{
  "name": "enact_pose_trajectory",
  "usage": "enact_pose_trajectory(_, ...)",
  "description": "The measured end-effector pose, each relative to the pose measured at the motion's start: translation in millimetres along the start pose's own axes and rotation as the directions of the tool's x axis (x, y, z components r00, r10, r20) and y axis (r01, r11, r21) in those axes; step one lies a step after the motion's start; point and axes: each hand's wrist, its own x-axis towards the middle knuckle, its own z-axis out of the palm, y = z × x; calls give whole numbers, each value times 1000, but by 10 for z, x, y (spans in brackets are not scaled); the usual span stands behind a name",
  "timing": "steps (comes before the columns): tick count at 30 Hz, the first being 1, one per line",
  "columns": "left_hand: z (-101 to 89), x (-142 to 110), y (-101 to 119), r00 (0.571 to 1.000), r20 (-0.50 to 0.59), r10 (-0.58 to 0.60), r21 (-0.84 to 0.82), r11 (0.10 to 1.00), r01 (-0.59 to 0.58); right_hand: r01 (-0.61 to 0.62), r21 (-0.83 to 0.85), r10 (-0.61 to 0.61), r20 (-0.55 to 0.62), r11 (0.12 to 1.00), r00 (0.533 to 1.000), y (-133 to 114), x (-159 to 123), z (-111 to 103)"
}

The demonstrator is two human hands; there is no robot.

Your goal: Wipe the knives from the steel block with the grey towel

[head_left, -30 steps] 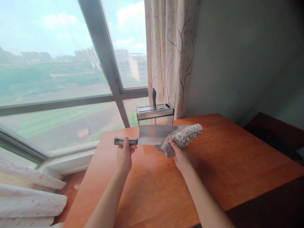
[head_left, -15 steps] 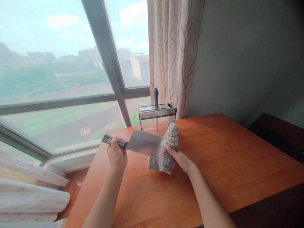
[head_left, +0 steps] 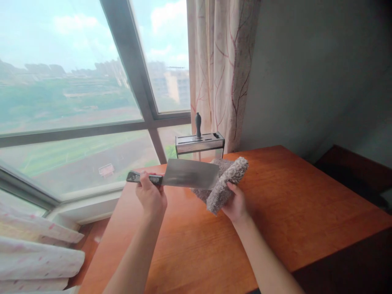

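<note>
My left hand [head_left: 150,197] grips the dark handle of a steel cleaver [head_left: 190,174], holding it level above the table with the broad blade pointing right. My right hand [head_left: 236,205] is closed on a fluffy grey cloth [head_left: 225,183], which is folded around the blade's far end. Both hands hover over the left half of the orange wooden table [head_left: 290,212]. Behind the cleaver stands a metal knife block [head_left: 199,144] at the table's back edge, with one black-handled knife [head_left: 198,124] sticking up from it.
A large window [head_left: 76,94] fills the left and a patterned curtain [head_left: 222,73] hangs behind the knife block. A grey wall is on the right. White and pink fabric [head_left: 36,253] lies at the lower left beside the table. A dark piece of furniture [head_left: 358,175] stands at the right.
The cleaver has levelled out from a downward tilt. The cloth has slid from mid-blade out to the blade's far end and now lies slanted rather than upright.
</note>
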Motion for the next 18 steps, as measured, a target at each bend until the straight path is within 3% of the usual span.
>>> enact_pose_trajectory(4, -49, -24, -53, 997, 23, -75, -12, 997, 75, -137, -36, 141, 107, 990, 984, 9, -32, -44)
enact_pose_trajectory(8, -127, -45, -82, 992, 66, -108, 15, 994, 107, -147, -76, 158, 165, 986, 974, 8, -64, 11)
enact_pose_trajectory(13, -191, -27, -80, 984, 128, -126, 70, 991, 118, -91, -207, 117, 117, 974, 986, 30, -67, 46)
enact_pose_trajectory(18, -235, -1, -107, 985, 154, -71, 109, 993, 54, 31, -380, -42, -22, 924, 999, 80, 18, -17)
